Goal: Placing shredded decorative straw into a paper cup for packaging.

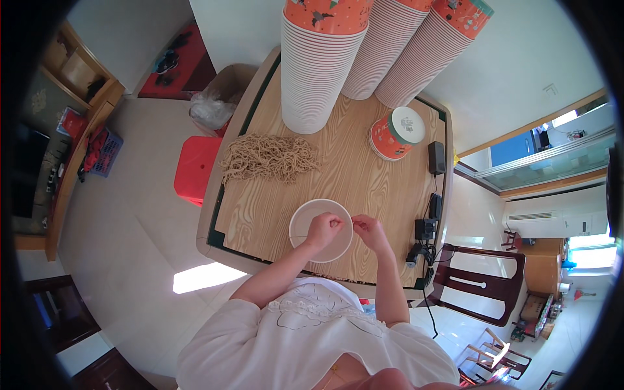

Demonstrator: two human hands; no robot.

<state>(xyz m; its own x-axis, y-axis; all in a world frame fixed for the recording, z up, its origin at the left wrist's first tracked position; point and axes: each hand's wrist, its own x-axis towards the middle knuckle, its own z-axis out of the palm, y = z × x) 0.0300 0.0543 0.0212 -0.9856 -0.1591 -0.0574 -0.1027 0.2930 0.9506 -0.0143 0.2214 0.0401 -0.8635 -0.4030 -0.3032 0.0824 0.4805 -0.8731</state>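
A white-lined paper bucket (305, 218) stands at the near edge of the table, its open mouth facing up. My left hand (324, 230) reaches over it, fingers closed in a pinch inside the mouth. Just outside the right rim, my right hand (369, 232) is also pinched, its fingertips close to the bucket wall. What either pinch holds is too small to make out. A thin line, perhaps cord, shows inside the bucket left of my left hand. Farther left on the table lies a tangled heap of tan cords (270, 158).
Tall stacks of orange-and-white paper buckets (318, 78) rise at the back. An upside-down bucket (393, 134) sits at the back right. Black power adapters (426, 229) and cables line the right edge. A red stool (195, 169) is left of the table, a dark chair (478, 284) right.
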